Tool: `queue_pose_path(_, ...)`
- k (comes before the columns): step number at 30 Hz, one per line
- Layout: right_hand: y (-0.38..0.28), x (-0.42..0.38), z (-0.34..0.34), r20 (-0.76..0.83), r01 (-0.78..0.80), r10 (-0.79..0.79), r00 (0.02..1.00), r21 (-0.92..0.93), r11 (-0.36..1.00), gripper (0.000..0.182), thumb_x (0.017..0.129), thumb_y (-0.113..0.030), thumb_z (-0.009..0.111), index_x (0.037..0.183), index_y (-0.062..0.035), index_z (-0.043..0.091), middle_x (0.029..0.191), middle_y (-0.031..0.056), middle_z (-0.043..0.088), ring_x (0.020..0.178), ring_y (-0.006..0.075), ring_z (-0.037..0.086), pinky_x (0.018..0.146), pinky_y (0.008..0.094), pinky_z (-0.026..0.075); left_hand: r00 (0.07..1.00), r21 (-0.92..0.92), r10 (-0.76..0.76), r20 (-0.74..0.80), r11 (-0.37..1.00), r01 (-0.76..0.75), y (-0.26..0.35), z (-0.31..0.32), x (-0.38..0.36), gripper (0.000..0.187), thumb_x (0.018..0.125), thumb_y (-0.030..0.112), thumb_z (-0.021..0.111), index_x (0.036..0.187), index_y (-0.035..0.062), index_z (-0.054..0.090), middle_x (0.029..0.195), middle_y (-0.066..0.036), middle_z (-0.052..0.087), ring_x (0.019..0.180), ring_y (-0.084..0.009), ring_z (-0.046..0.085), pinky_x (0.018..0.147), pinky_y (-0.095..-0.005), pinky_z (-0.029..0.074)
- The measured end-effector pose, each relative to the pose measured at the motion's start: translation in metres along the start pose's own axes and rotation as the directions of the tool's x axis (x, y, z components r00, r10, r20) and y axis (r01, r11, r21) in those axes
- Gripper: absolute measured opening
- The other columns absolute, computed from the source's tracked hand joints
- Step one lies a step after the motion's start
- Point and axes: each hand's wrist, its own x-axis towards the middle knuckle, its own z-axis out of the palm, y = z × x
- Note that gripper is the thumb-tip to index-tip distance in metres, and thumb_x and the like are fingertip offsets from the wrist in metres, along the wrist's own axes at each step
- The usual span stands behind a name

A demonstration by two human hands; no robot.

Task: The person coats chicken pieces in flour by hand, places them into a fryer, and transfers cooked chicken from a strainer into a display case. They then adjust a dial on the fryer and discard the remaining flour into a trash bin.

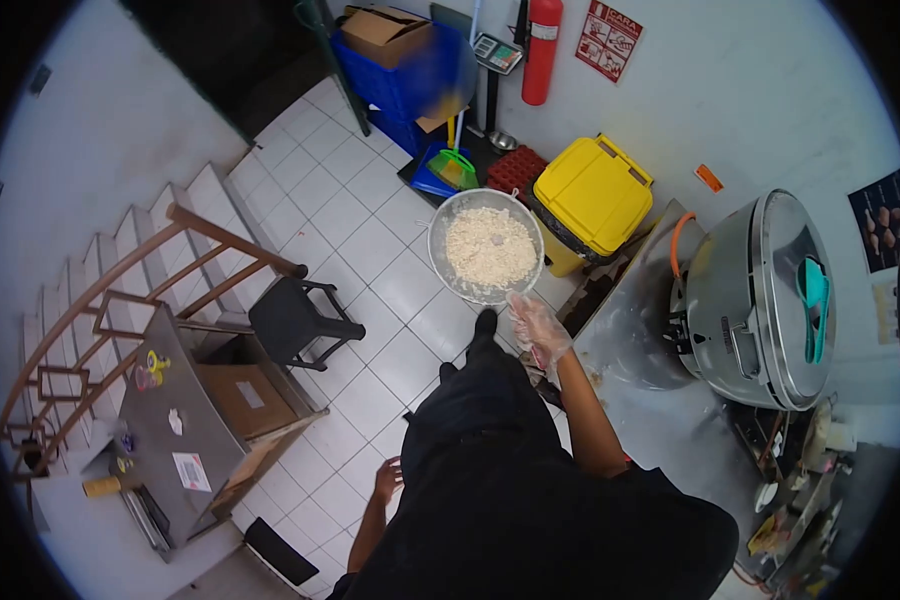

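Note:
A round metal bowl [438, 262] with small loops on its rim is in front of me. Pale, crumbly food like cooked rice [491, 247] fills much of it. My right hand [540, 328], in a clear plastic glove, is at the bowl's near rim with its fingers closed on the edge. Part of the grip is hidden by the glove's glare. Low at my left side hangs my left hand [388, 478], bare, with its fingers apart and nothing in them. My dark shoe [485, 322] shows just below the bowl.
A yellow lidded bin [594, 195] stands beyond the bowl. On the right, a large steel cooker [755, 300] sits on a metal counter [620, 390]. To the left are a black stool [305, 320], a desk [175, 440] and stairs with a railing [210, 225]. Blue crates [390, 80] stand farther back.

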Motion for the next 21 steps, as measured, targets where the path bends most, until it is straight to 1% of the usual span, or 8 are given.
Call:
queue_pose_path(2,-0.012,0.018,0.010,-0.057,-0.012,0.013,0.998,0.018,1.000,0.042,0.091,-0.050,0.055,0.070,-0.0172,0.040,0.056,-0.0065,0.033,0.043,0.0053,0.029,0.037,0.0224,0.023,0.999,0.105,-0.025,0.042,0.994,0.020,0.048,-0.023,0.016,0.039,0.092,0.031,0.047,0.125,0.0128,0.053,0.095,-0.003,0.066,0.081,-0.0154,0.061,0.069,-0.0319,0.049)
queue_pose_path(4,-0.012,0.040,0.000,-0.030,0.020,-0.020,0.999,0.006,1.000,0.038,0.092,-0.048,0.055,0.075,-0.0166,0.043,0.061,-0.0074,0.034,0.049,0.0038,0.033,0.041,0.0211,0.026,0.995,0.069,0.072,-0.076,0.995,-0.067,0.077,-0.049,0.033,0.041,0.092,0.034,0.045,0.127,0.0134,0.052,0.100,-0.006,0.065,0.084,-0.0155,0.060,0.071,-0.0312,0.048)
queue_pose_path(8,-0.020,0.090,-0.021,-0.081,-0.029,0.028,0.996,-0.013,1.000,0.042,0.091,-0.049,0.056,0.070,-0.0161,0.041,0.055,-0.0057,0.036,0.041,0.0054,0.033,0.036,0.0242,0.026,0.876,0.074,0.139,-0.462,0.990,-0.118,0.166,-0.030,0.039,0.036,0.090,0.019,0.045,0.125,0.0161,0.054,0.103,-0.006,0.064,0.087,-0.0152,0.059,0.075,-0.0339,0.047)
queue_pose_path(12,-0.031,0.139,-0.055,-0.029,-0.082,0.082,0.996,0.031,0.996,0.039,0.092,-0.047,0.055,0.072,-0.0152,0.042,0.056,-0.0049,0.038,0.042,0.0059,0.034,0.036,0.0239,0.029,0.861,0.060,0.188,-0.473,0.982,-0.182,0.207,0.016,0.080,0.035,0.091,0.021,0.045,0.124,0.0164,0.055,0.104,-0.006,0.064,0.089,-0.0165,0.059,0.077,-0.0344,0.047)
queue_pose_path(14,-0.047,0.156,-0.076,-0.021,-0.121,0.122,0.992,0.052,0.991,0.037,0.093,-0.046,0.052,0.073,-0.0148,0.044,0.056,-0.0050,0.039,0.042,0.0060,0.035,0.036,0.0236,0.030,0.872,-0.025,0.065,-0.486,0.996,-0.088,0.217,0.045,0.127,0.035,0.091,0.026,0.046,0.123,0.0169,0.055,0.105,-0.006,0.063,0.091,-0.0182,0.059,0.079,-0.0357,0.047)
queue_pose_path(18,-0.082,0.174,-0.136,-0.159,-0.179,0.147,0.976,-0.212,0.961,0.037,0.093,-0.042,0.048,0.074,-0.0108,0.048,0.058,-0.0029,0.042,0.044,0.0077,0.038,0.039,0.0253,0.033,0.917,-0.174,-0.021,-0.398,0.983,-0.053,0.257,0.153,0.193,0.044,0.094,0.040,0.042,0.133,0.0190,0.047,0.121,-0.010,0.056,0.110,-0.0238,0.054,0.090,-0.0404,0.045)
queue_pose_path(20,-0.093,0.181,-0.182,-0.222,-0.217,0.117,0.968,-0.505,0.836,0.034,0.092,-0.035,0.048,0.075,-0.0051,0.054,0.063,0.0074,0.056,0.052,0.0195,0.055,0.049,0.0341,0.043,0.923,-0.038,0.173,-0.344,0.980,-0.197,0.256,0.197,0.232,0.047,0.094,0.037,0.044,0.134,0.0114,0.047,0.116,-0.012,0.059,0.104,-0.0242,0.058,0.086,-0.0346,0.048)
queue_pose_path(21,-0.100,0.182,-0.203,-0.227,-0.228,0.130,0.965,-0.487,0.843,0.034,0.092,-0.035,0.048,0.075,-0.0051,0.054,0.063,0.0074,0.056,0.052,0.0195,0.055,0.049,0.0341,0.043,0.941,0.053,0.231,-0.248,0.973,-0.225,0.239,0.198,0.264,0.046,0.095,0.035,0.044,0.133,0.0102,0.048,0.113,-0.012,0.060,0.103,-0.0234,0.058,0.084,-0.0330,0.048)
